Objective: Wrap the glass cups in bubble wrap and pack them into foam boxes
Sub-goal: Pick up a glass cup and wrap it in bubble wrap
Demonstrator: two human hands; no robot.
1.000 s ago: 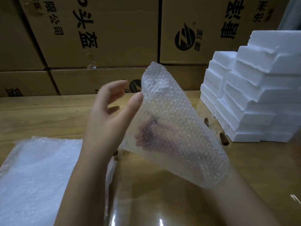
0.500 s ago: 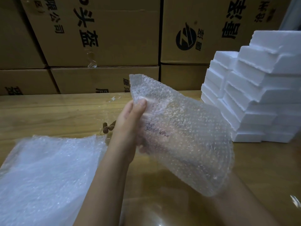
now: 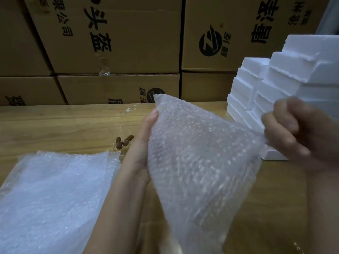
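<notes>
A sheet of bubble wrap [image 3: 198, 162] hangs in the air in front of me, stretched between both hands. My left hand [image 3: 143, 143] grips its left edge, thumb up along the sheet. My right hand [image 3: 293, 132], blurred, pinches the right corner with curled fingers. White foam boxes [image 3: 286, 85] are stacked at the right on the wooden table [image 3: 55, 129]. A glass cup [image 3: 124, 142] with brown wooden parts lies on the table just left of my left wrist, mostly transparent and hard to make out.
A pile of bubble wrap sheets [image 3: 55, 198] lies on the table at the lower left. Large cardboard boxes [image 3: 113, 43] with black print form a wall behind the table.
My right hand has come out from behind the sheet and moved up to the right, pulling the corner taut. My left hand closed on the left edge and the sheet spread wider.
</notes>
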